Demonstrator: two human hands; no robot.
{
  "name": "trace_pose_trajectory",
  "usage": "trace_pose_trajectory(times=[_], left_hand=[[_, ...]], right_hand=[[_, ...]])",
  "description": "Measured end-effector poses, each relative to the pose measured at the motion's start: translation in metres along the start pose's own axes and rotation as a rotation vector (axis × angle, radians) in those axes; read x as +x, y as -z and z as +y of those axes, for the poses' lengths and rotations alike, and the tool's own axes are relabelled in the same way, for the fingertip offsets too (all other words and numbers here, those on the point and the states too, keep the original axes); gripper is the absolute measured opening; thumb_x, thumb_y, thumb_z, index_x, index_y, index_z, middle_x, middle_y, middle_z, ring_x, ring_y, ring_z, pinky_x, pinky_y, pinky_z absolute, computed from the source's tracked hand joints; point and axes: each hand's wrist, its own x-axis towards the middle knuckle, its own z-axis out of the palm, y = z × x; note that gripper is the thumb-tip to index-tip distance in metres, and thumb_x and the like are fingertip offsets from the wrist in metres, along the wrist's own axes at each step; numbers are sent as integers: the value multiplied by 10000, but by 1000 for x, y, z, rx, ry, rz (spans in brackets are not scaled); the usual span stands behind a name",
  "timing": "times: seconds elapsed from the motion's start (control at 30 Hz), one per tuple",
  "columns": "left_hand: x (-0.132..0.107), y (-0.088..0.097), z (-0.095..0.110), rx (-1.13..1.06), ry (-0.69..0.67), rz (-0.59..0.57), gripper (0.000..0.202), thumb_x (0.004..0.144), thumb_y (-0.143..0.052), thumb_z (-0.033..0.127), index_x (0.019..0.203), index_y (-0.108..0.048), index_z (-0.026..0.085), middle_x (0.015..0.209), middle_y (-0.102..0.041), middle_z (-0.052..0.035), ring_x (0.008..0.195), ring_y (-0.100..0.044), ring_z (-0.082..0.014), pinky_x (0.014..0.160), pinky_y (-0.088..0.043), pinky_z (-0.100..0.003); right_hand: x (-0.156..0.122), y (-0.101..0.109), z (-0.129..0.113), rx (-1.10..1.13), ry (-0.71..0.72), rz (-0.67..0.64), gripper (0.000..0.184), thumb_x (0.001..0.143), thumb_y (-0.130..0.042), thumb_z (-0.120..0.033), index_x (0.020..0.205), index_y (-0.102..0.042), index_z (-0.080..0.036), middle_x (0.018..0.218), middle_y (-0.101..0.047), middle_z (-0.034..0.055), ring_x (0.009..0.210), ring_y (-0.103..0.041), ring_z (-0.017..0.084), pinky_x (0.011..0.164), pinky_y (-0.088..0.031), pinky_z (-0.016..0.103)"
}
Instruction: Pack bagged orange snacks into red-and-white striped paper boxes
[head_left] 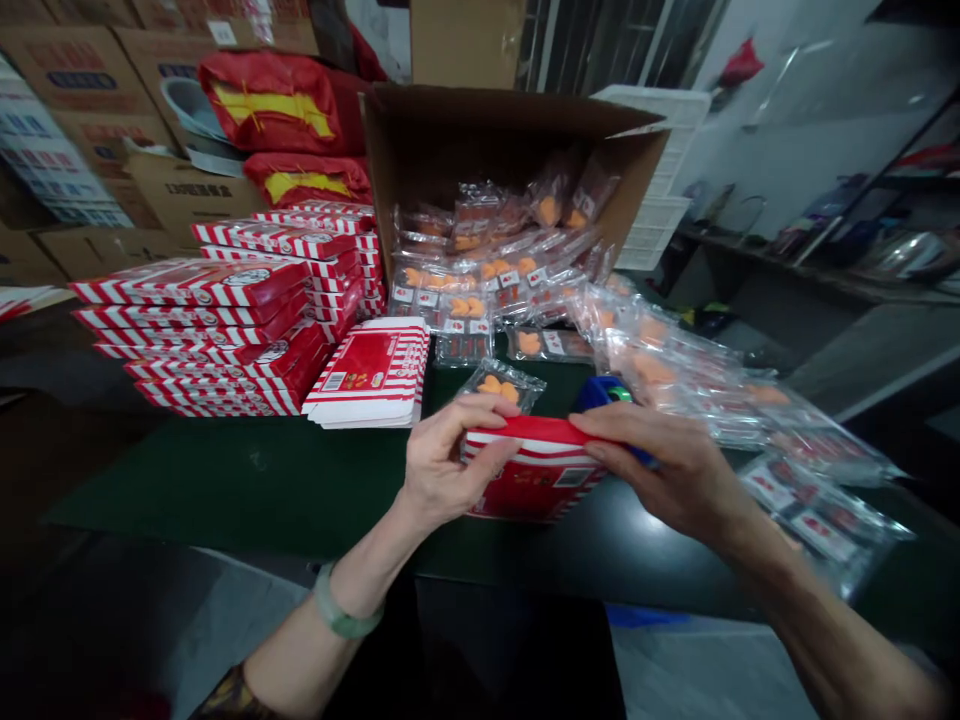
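Observation:
My left hand (442,460) and my right hand (664,470) both grip a red and white striped box (536,470) at the near edge of the dark green table (247,480). The left fingers pinch its left end, the right fingers press along its top flap. A blue object (596,392) shows just behind my right hand; what it is I cannot tell. A clear packet of orange pieces (502,385) lies right behind the box.
Stacks of filled striped boxes (210,330) stand at the left, with flat unfolded ones (371,375) beside them. An open carton (510,170) spills many clear packets across the table to the right (675,370). Cardboard cartons and red sacks (270,100) pile up behind.

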Motion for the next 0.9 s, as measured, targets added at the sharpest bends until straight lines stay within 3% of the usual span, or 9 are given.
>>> trace_pose_trajectory(times=[0.13, 0.3, 0.37, 0.43, 0.5, 0.63, 0.7, 0.77, 0.9], left_hand=[[1, -2, 1, 133, -131, -4, 174, 745, -660, 52, 876, -619, 160, 897, -714, -63, 798, -686, -156, 695, -577, -294], [-5, -4, -7, 91, -276, -19, 179, 748, -676, 85, 885, -596, 169, 907, -711, -57, 851, -688, -190, 710, -585, -354], [-5, -3, -9, 93, -225, -22, 251, 706, -735, 146, 915, -596, 169, 952, -700, -72, 862, -681, -195, 720, -580, -352], [-4, 1, -7, 147, -79, -25, 315, 672, -771, 220, 936, -608, 166, 967, -692, -81, 862, -674, -195, 757, -571, -354], [-5, 9, -2, 248, 50, -32, 300, 682, -763, 243, 942, -632, 172, 925, -698, -63, 827, -674, -187, 779, -564, -351], [-18, 26, 14, 447, 29, 96, 324, 656, -757, 114, 951, -679, 223, 908, -701, -29, 771, -659, -183, 704, -560, -336], [-26, 28, 20, 477, -11, 188, 382, 630, -762, 76, 968, -683, 236, 917, -696, -29, 774, -647, -192, 672, -549, -340], [-31, 25, 23, 485, -31, 203, 396, 624, -762, 68, 973, -680, 235, 912, -693, -28, 762, -641, -186, 644, -543, -329], [-30, 15, 19, 464, -31, 157, 369, 637, -754, 69, 962, -672, 225, 912, -690, -29, 751, -640, -169, 649, -552, -315]], right_hand=[[-6, -15, -8, -90, 12, 116, 246, 869, -511, -145, 1066, -648, -201, 998, -675, 83, 898, -651, 164, 754, -551, 309], [-21, -44, -13, -62, -61, 346, 270, 813, -603, -188, 1076, -641, -236, 1070, -611, 98, 935, -612, 208, 774, -526, 385], [-19, -55, -17, 21, -116, 454, 239, 822, -569, -135, 1022, -646, -240, 1026, -597, 81, 900, -604, 185, 751, -522, 362], [-9, -66, -23, 119, -149, 519, 192, 829, -552, -125, 960, -650, -225, 980, -592, 72, 884, -598, 173, 746, -519, 344], [3, -74, -27, 222, -159, 522, 155, 847, -531, -149, 919, -652, -213, 938, -598, 65, 877, -600, 165, 759, -517, 330], [9, -70, -12, 360, -170, 327, 288, 857, -528, -276, 1129, -592, -209, 1080, -612, 83, 988, -584, 177, 843, -494, 336], [-6, -52, 15, 243, -430, 313, 373, 842, -526, -318, 1186, -560, -181, 1115, -607, 92, 978, -577, 179, 818, -487, 322], [-29, -26, 52, -23, -942, 395, 251, 857, -475, -290, 993, -634, -150, 926, -638, 60, 867, -579, 162, 760, -470, 283], [-62, 13, 114, -49, -1290, 194, 194, 785, -601, -201, 609, -598, -119, 552, -539, -1, 659, -564, 159, 632, -441, 265]])
